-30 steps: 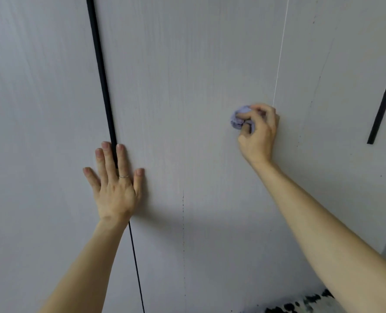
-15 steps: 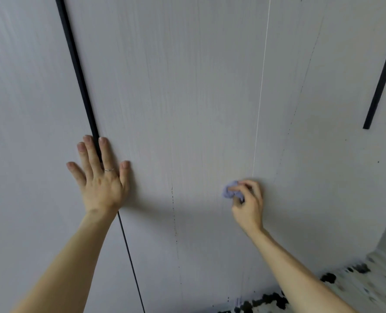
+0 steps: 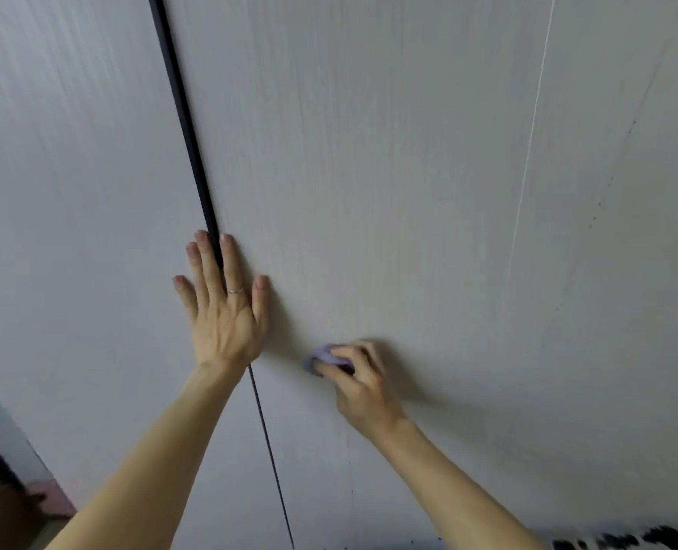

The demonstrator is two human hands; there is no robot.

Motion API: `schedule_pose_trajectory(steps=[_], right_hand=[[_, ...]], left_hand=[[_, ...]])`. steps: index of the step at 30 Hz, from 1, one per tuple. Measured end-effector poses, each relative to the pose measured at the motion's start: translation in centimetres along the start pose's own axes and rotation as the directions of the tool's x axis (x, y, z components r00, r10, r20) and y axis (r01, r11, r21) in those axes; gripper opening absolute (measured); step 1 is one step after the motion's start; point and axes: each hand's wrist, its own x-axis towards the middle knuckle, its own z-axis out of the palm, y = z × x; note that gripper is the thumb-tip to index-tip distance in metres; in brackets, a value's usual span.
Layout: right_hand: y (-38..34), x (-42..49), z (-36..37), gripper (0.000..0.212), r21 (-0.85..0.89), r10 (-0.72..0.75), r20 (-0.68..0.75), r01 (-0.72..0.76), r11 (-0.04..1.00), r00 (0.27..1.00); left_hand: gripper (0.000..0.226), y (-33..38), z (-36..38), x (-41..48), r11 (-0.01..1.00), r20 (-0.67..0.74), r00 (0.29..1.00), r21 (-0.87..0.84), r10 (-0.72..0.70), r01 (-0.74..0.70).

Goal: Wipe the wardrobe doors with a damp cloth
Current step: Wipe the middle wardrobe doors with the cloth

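Pale grey wardrobe doors fill the view: a middle door (image 3: 389, 172) and a left door (image 3: 71, 192), split by a black gap (image 3: 186, 125). My left hand (image 3: 226, 311) lies flat with straight fingers across that gap, a ring on one finger. My right hand (image 3: 359, 385) grips a small bunched purple cloth (image 3: 321, 357) and presses it on the middle door, low down and just right of my left hand. Most of the cloth is hidden under the fingers.
A thin pale seam (image 3: 527, 152) runs down the door surface at the right. The wardrobe's left edge (image 3: 4, 414) shows at the lower left, with dark space beside it. A black-and-white patterned floor (image 3: 627, 539) appears at the bottom right.
My right hand has carried the cloth down the door and then left, toward my left hand. My left hand has stayed flat on the gap. The view has shifted left.
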Motion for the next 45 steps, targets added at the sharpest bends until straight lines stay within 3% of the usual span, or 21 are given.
schedule_pose_trajectory(steps=[2, 3, 5, 7, 11, 13, 16, 18, 21, 23, 25, 27, 29, 31, 32, 35, 37, 40, 43, 45], right_hand=[[-0.1, -0.7, 0.0, 0.031, 0.028, -0.019, 0.083, 0.016, 0.999, 0.996], [0.3, 0.1, -0.6, 0.031, 0.029, 0.007, 0.057, -0.009, 1.0, 0.998], [1.6, 3.2, -2.6, 0.032, 0.016, 0.106, -0.113, -0.104, 0.994, 0.988], [3.2, 7.6, -5.1, 0.032, 0.003, 0.189, -0.303, -0.197, 0.98, 0.934], [3.3, 12.2, -5.5, 0.039, 0.045, 0.297, -0.483, -0.316, 0.948, 0.823], [2.0, 10.6, -3.1, 0.035, 0.017, 0.226, -0.463, -0.246, 0.969, 0.857], [-0.7, 6.9, 1.2, 0.025, -0.022, -0.022, -0.334, 0.015, 1.0, 0.942], [-2.4, 5.3, 3.1, 0.024, -0.01, -0.105, -0.261, 0.106, 0.994, 0.96], [-3.1, 4.8, 3.0, 0.029, 0.001, -0.123, -0.138, 0.124, 0.992, 0.983], [-2.1, 6.4, 1.0, 0.03, -0.005, -0.041, -0.172, 0.041, 0.999, 0.984], [0.2, 9.0, -1.6, 0.025, 0.012, 0.156, -0.359, -0.163, 0.987, 0.92], [2.4, 11.4, -4.1, 0.028, 0.094, 0.343, -0.529, -0.348, 0.933, 0.776], [2.1, 12.2, -3.9, 0.027, 0.18, 0.457, -0.618, -0.451, 0.874, 0.64], [-0.6, 11.7, -1.1, 0.026, 0.206, 0.491, -0.648, -0.487, 0.849, 0.582], [-2.3, 10.8, 0.8, 0.026, 0.196, 0.478, -0.632, -0.471, 0.86, 0.61], [-7.1, 6.4, 7.4, 0.029, 0.059, 0.29, -0.469, -0.298, 0.953, 0.835], [-8.7, 4.3, 9.7, 0.033, 0.043, 0.191, -0.366, -0.189, 0.981, 0.911], [-8.3, 3.2, 10.0, 0.034, 0.055, 0.176, -0.302, -0.167, 0.984, 0.937], [-6.2, 3.0, 7.9, 0.036, 0.009, 0.114, -0.243, -0.116, 0.993, 0.963], [-3.5, 2.4, 5.4, 0.034, 0.0, 0.176, -0.321, -0.186, 0.983, 0.931]], left_hand=[[0.071, -0.5, -0.2, -2.1, 1.0, 0.045, 0.999, 0.0, 0.0, 0.0], [0.073, -0.8, -0.2, -3.2, 1.0, 0.085, 0.996, -0.006, -0.001, 0.002], [0.077, -1.6, -0.1, -5.4, 1.0, 0.167, 0.986, 0.011, 0.0, -0.002], [0.079, -2.0, 0.2, -6.5, 0.999, 0.212, 0.977, 0.052, 0.003, -0.014], [0.08, -2.2, 0.6, -6.8, 0.995, 0.265, 0.964, 0.102, -0.008, -0.02], [0.081, -2.5, 0.6, -6.7, 0.992, 0.26, 0.966, 0.117, 0.008, -0.04], [0.082, -3.2, 0.7, -6.4, 0.992, 0.219, 0.975, 0.104, 0.048, -0.072], [0.082, -3.9, 0.5, -6.4, 0.987, 0.205, 0.973, 0.097, 0.105, -0.127], [0.081, -5.8, -0.3, -6.7, 0.966, 0.2, 0.954, 0.085, 0.223, -0.244], [0.081, -7.3, -0.7, -6.9, 0.957, 0.161, 0.953, 0.096, 0.258, -0.275], [0.082, -8.7, -1.2, -6.9, 0.964, 0.111, 0.965, 0.096, 0.236, -0.247], [0.082, -9.6, -1.4, -6.8, 0.968, 0.08, 0.97, 0.085, 0.23, -0.237], [0.08, -10.6, -1.4, -6.9, 0.951, 0.045, 0.953, 0.065, 0.299, -0.301], [0.078, -11.4, -0.7, -7.2, 0.918, -0.005, 0.92, 0.054, 0.393, -0.392], [0.077, -11.5, -0.1, -7.6, 0.902, -0.029, 0.902, 0.049, 0.43, -0.429], [0.076, -11.7, 2.1, -9.2, 0.883, -0.095, 0.879, 0.007, 0.467, -0.468], [0.074, -11.9, 3.2, -10.1, 0.886, -0.106, 0.882, -0.016, 0.458, -0.463], [0.075, -12.3, 5.0, -10.8, 0.883, -0.136, 0.877, -0.027, 0.462, -0.469], [0.076, -11.5, 5.8, -11.3, 0.921, -0.127, 0.915, -0.022, 0.383, -0.388], [0.073, -10.4, 5.4, -11.7, 0.939, -0.11, 0.937, -0.06, 0.332, -0.34]])
